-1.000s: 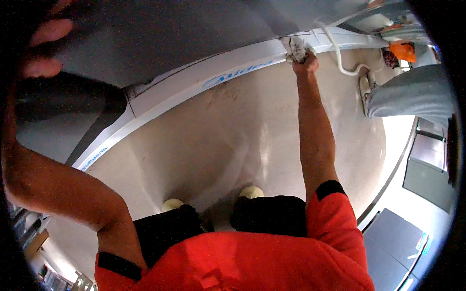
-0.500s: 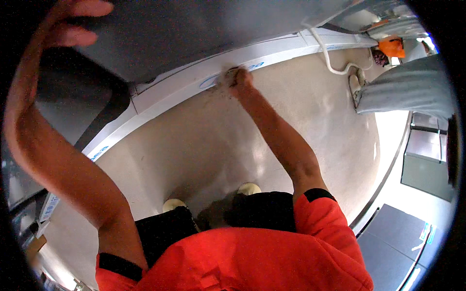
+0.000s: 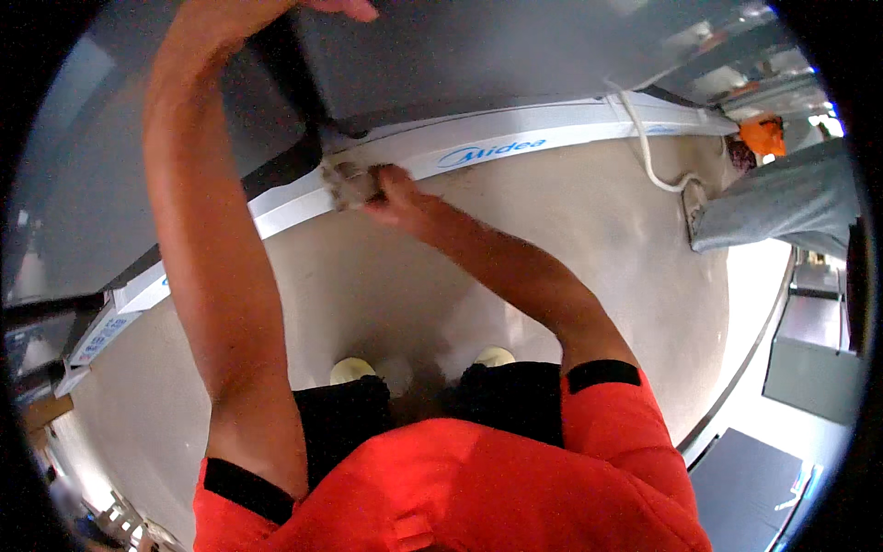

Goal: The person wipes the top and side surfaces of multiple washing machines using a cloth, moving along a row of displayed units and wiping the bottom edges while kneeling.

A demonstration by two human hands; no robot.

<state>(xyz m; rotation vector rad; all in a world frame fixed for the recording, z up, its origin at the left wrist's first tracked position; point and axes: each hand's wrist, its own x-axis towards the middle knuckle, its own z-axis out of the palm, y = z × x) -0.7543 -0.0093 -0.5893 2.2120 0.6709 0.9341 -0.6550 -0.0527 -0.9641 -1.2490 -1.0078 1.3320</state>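
Note:
My right hand (image 3: 402, 199) is closed on a grubby grey-brown cleaning rag (image 3: 346, 182). The rag touches the long white base strip (image 3: 589, 127) with blue lettering, just below the dark gap between two dark grey panels (image 3: 478, 55). Blur hides the rag's exact shape. My left hand (image 3: 253, 13) is raised at the upper edge, in front of the dark panels. Its fingers are partly cut off by the frame; those in view stretch out to the right with nothing seen in them. Whether they touch the panel I cannot tell.
A white hose (image 3: 644, 152) runs down from the panels onto the beige floor (image 3: 441, 285). At the right stands another person in grey trousers (image 3: 773, 198), near an orange bag (image 3: 762, 135). Grey boxes (image 3: 809, 377) line the lower right. My pale shoes (image 3: 352, 370) are below me.
My right hand has slid left along the white strip with the rag, from the blue lettering to the panel gap. My left hand has shifted right and partly out of view.

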